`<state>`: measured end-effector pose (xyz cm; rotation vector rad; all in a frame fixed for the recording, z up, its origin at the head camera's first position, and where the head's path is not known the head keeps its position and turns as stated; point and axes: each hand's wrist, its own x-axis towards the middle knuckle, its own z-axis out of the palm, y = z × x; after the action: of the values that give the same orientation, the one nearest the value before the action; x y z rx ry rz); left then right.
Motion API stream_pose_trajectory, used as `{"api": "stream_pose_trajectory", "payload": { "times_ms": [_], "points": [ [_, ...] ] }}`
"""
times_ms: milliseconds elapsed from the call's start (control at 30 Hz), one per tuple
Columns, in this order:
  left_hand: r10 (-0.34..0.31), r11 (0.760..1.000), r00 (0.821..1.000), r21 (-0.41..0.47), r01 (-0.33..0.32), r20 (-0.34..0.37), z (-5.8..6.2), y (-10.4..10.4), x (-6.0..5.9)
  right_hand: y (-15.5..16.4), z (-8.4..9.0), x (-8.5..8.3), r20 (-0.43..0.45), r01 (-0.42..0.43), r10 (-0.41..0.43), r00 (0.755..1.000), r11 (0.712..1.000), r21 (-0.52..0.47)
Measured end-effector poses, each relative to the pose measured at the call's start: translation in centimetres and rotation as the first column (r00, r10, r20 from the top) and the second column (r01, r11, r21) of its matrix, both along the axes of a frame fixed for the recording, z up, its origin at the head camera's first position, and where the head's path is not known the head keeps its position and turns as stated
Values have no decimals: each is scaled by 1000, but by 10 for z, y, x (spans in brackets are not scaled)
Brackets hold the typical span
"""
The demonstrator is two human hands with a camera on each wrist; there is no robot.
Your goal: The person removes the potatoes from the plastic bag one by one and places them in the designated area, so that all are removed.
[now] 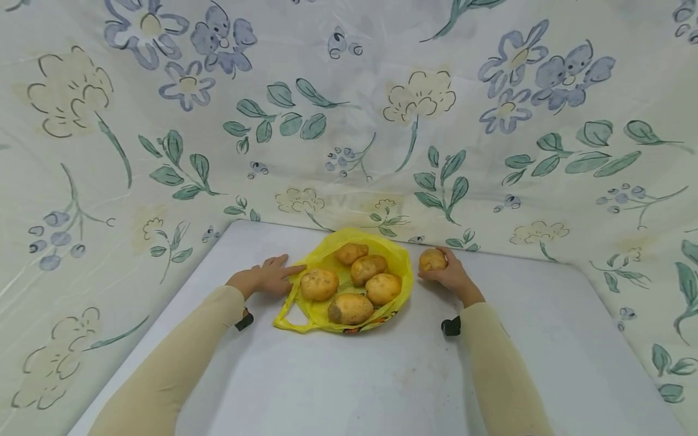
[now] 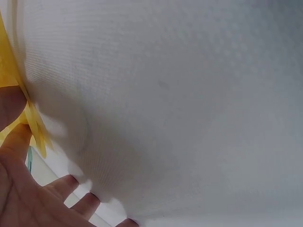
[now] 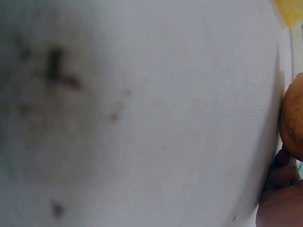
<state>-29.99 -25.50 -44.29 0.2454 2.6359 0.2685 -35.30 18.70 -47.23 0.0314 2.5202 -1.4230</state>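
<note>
Head view, bag: crinkled yellow plastic bag [image 1: 399,261] lies spread open on the white table [image 1: 349,375], five brown potatoes on it, bare tabletop in front.
Head view, left hand [image 1: 266,278]: fingers straight, pressing the bag's left edge.
Head view, right hand [image 1: 448,274]: curled around a sixth small brown potato [image 1: 432,260] just right of the bag.
Left wrist view: fingertips [image 2: 71,182] on the table beside the bag edge.
Right wrist view: potato at the frame's right edge; blurred tabletop.

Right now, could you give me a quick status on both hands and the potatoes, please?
Left hand flat, pressing yellow bag edge. Right hand grips one potato beside bag. Five potatoes lie on bag. Nothing blocking.
</note>
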Motion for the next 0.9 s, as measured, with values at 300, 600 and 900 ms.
{"api": "stream_pose_trajectory", "payload": {
  "times_ms": [300,600,900],
  "points": [
    [1,1000,1000,2,-1,1,0,1,1,1,-1,0,16,-3,3,1000,1000,11],
    [13,1000,1000,17,-13,7,2,1,2,0,0,1,7,-10,10,1000,999,32],
    [1,1000,1000,23,-1,6,2,1,2,-1,0,3,-5,-2,2,1000,999,48]
  ]
}}
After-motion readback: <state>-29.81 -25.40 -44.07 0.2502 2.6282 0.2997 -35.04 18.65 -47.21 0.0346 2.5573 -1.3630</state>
